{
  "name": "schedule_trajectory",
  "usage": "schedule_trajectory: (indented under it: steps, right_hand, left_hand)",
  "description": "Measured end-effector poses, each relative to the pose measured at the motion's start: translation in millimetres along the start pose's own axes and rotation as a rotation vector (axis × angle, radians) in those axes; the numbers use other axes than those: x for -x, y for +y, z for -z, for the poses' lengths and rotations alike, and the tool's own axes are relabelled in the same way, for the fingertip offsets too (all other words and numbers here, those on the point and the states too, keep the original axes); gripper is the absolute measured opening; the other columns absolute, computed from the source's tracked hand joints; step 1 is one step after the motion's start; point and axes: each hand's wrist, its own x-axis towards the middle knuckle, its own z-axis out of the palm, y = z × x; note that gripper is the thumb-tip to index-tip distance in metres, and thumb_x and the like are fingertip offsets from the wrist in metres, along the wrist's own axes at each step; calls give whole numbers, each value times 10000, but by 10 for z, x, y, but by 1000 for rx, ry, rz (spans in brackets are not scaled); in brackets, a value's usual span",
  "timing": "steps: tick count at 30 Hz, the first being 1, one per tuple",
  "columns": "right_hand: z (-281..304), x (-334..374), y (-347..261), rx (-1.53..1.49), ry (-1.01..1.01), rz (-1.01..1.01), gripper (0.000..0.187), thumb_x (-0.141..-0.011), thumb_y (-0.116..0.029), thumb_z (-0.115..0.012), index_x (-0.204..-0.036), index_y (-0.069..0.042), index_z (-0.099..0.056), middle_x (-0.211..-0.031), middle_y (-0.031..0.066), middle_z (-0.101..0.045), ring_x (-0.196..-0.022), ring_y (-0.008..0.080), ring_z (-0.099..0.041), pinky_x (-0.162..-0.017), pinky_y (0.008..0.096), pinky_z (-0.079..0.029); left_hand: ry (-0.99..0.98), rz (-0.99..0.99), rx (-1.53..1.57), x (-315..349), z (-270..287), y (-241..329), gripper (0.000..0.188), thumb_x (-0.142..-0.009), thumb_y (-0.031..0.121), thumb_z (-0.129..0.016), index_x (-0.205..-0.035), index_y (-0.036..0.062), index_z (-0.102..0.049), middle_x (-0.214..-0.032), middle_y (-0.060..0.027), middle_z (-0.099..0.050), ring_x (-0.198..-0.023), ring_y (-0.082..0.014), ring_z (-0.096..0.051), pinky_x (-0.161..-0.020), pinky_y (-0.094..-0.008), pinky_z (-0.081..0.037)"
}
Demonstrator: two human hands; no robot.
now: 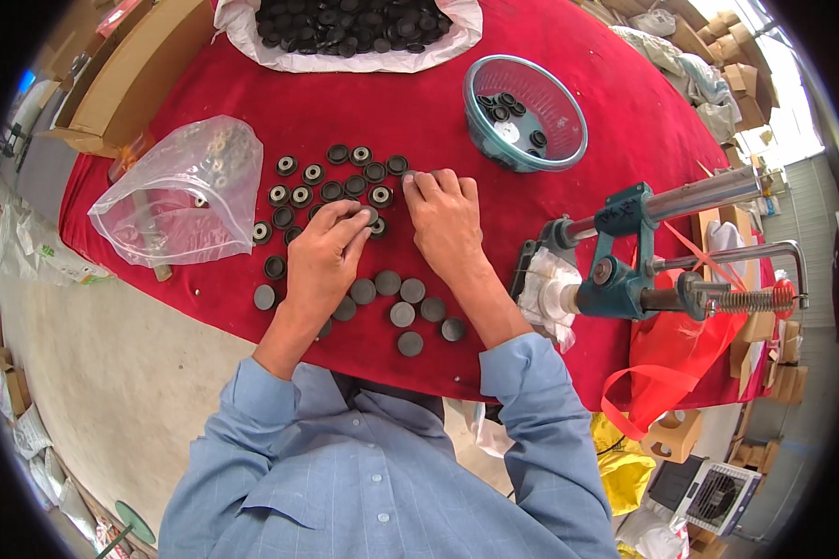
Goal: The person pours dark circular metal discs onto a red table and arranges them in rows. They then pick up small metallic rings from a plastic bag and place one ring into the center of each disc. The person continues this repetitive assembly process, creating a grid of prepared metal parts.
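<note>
My left hand (331, 247) is closed, with a dark round cap (370, 215) pinched at its fingertips. Just to the right, my right hand (445, 219) has its fingers curled down at the edge of the group, on a black round cap (408, 176) that they partly cover. Between and beyond the hands lie several open-side-up black caps (374, 172); some hold a pale metal ring with a hole (361, 156). Nearer to me, several caps (402, 314) rest with their smooth grey-black faces up. My left hand hides part of the group.
A green hand press (625, 247) stands at right. Behind it sits a translucent bowl (526, 163) with a few black parts. A clear plastic bag (182, 200) of ring pieces lies left. A white sack (345, 62) of black caps is at the back. Red cloth (252, 93) covers the table.
</note>
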Motion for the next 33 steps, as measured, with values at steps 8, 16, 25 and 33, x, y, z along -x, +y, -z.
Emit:
schedule_trajectory:
  steps: [8, 16, 25, 33]
  right_hand:
    - [-45, -36, 95, -53, -23, -32, 325, -848, -96, -730, -1166, -75, -793, -1082, 46, -717, -1049, 243, -645, -951, 440, -452]
    - [-72, -97, 105, -87, -57, -81, 307, -832, -95, -735, -1133, -102, -796, -1073, 54, -717, -1060, 258, -663, -976, 460, -457]
    - [206, -320, -192, -416, 10, -153, 230, -936, -93, -703, -1149, -98, -788, -1034, 57, -736, -975, 278, -720, -898, 447, -516]
    - [87, -402, -461, -393, -155, -113, 184, -913, -180, -784, -1085, -114, -800, -999, 68, -730, -999, 272, -707, -910, 479, -492]
  left_hand:
    - [-83, -167, -259, 59, -113, -69, 191, -913, 56, -775, -1101, 48, -807, -1166, -98, -761, -997, -277, -764, -825, -388, -630]
    - [-176, -255, -244, 108, -87, -103, 293, -868, 1, -724, -1155, 12, -783, -1208, -116, -747, -1107, -314, -732, -928, -441, -603]
    - [-198, -283, -456, 122, 9, 129, 317, -854, 120, -748, -1152, 18, -778, -1226, -92, -738, -1077, -247, -644, -996, -460, -457]
    - [-73, -97, -199, 177, 282, 159, 201, -862, 86, -781, -1057, 38, -777, -1140, -102, -736, -1076, -308, -673, -929, -465, -516]
